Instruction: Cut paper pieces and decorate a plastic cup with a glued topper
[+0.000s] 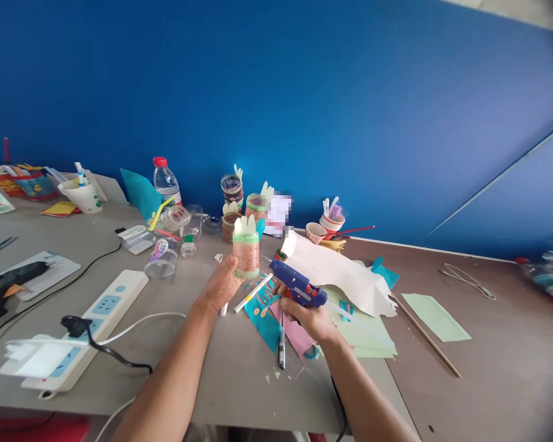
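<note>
My left hand [222,283] is closed around the side of a paper-wrapped cup [246,253], orange-brown with green bands and pale paper petals rising from its rim. A blue piece sticks out at its right edge. In my right hand [311,316] is a blue hot glue gun [297,283], its nozzle pointing left toward the cup, a small distance off. A clear glue stick trails from its back. Under my hands lie teal paper [265,319] with cut-outs, a white marker [253,293], pink paper [297,331] and a black pen [282,350].
A white power strip [105,319] with cables lies at left, near a black glue gun [9,285]. Behind stand a water bottle [166,181] and similar decorated cups [257,205]. White paper [336,267], a wooden stick [428,337] and green paper [437,316] lie right.
</note>
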Demonstrator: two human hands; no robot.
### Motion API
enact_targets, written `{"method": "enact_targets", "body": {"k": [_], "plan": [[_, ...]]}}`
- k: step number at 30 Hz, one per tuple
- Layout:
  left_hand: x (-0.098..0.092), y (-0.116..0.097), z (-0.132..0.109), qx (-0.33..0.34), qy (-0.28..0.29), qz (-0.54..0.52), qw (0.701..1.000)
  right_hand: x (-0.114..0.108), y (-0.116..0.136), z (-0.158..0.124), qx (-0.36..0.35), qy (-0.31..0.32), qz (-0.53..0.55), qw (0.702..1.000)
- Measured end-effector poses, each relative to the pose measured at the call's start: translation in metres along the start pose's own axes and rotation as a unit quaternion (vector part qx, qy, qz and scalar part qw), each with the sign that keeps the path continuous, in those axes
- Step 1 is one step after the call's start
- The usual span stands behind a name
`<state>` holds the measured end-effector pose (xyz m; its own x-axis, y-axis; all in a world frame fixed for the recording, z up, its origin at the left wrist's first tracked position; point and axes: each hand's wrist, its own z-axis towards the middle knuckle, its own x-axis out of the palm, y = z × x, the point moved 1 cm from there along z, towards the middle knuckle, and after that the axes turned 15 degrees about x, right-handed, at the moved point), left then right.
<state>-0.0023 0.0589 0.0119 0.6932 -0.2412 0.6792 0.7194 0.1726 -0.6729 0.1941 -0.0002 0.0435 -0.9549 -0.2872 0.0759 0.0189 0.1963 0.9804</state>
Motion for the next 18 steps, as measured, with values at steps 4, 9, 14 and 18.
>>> {"method": "enact_targets", "body": {"k": [4, 9, 14, 18], "plan": [[0.003, 0.001, 0.001, 0.018, 0.017, 0.034, 0.999, 0.0, 0.005, -0.003, -0.001, -0.001, -0.02, 1.0], [0.006, 0.0, -0.001, 0.001, 0.005, 0.05, 0.999, -0.002, 0.0, -0.004, 0.001, -0.009, -0.04, 0.999], [0.005, 0.0, -0.003, -0.019, -0.001, 0.054, 0.998, -0.001, -0.01, 0.0, -0.039, -0.016, -0.088, 0.995], [0.006, -0.001, -0.003, -0.013, -0.004, 0.062, 0.998, -0.001, -0.017, 0.004, -0.065, -0.015, -0.129, 0.989]]}}
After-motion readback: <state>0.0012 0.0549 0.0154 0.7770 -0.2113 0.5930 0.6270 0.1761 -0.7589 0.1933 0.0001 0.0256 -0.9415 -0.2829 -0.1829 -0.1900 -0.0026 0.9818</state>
